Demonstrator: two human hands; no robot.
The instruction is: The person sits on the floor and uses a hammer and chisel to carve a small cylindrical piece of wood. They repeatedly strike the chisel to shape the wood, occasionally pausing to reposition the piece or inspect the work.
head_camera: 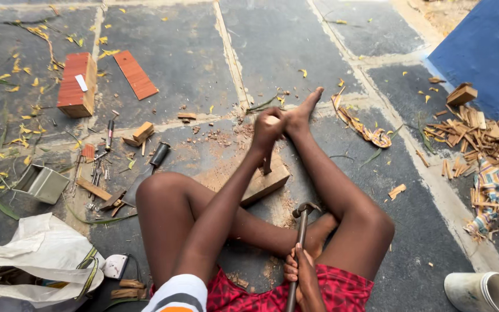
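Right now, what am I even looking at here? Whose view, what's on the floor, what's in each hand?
There is one picture, from a camera worn on a person's head, looking down at their own legs and bare hands. They sit on a dark stone floor. The left hand grips a chisel-like tool standing upright on a wooden block between the legs. The right hand holds a hammer by its handle, head up, near the lap. To the left lie small tools, a red wooden block, a small metal box and a white bag. Wood scraps are piled to the right.

Red-brown wooden box [76, 85], grey metal tin [41, 183], white bag [36, 254], wood scraps [480, 136]
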